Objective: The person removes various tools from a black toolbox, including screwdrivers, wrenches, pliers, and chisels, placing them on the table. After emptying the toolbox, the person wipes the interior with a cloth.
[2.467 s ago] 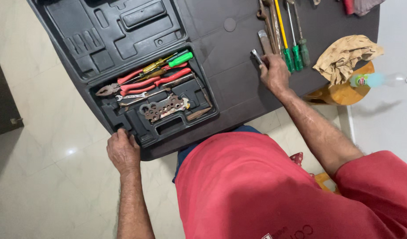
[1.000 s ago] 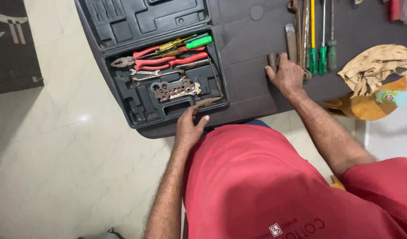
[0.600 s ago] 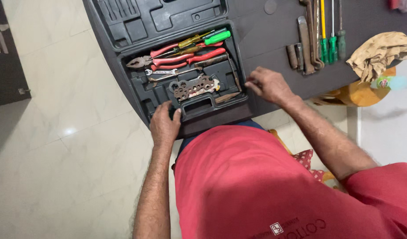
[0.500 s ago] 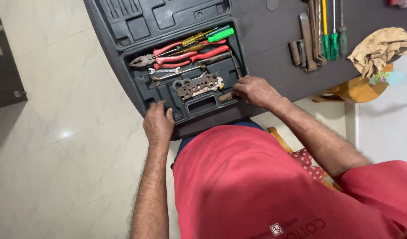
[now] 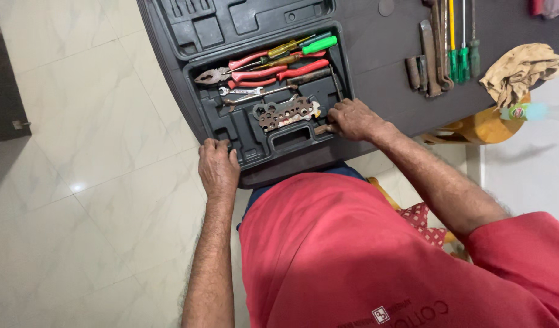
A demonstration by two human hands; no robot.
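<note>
Head view: left hand (image 5: 218, 165) clamps tool case (image 5: 243, 130) edge — right hand (image 5: 351, 119) pinches rusty tool (image 5: 321, 129).

tool case (image 5: 231, 130): crowded with pliers (image 5: 255, 74), rusty gauge (image 5: 285, 113) | dark table (image 5: 377, 54): bare strip before laid-out tools (image 5: 440, 54)

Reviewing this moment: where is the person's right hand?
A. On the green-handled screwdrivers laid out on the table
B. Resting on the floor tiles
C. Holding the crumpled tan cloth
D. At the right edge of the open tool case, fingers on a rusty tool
D: the right hand sits at the right edge of the tool case, its fingertips on a rusty tool, while the left hand rests on the case's near corner.
</note>
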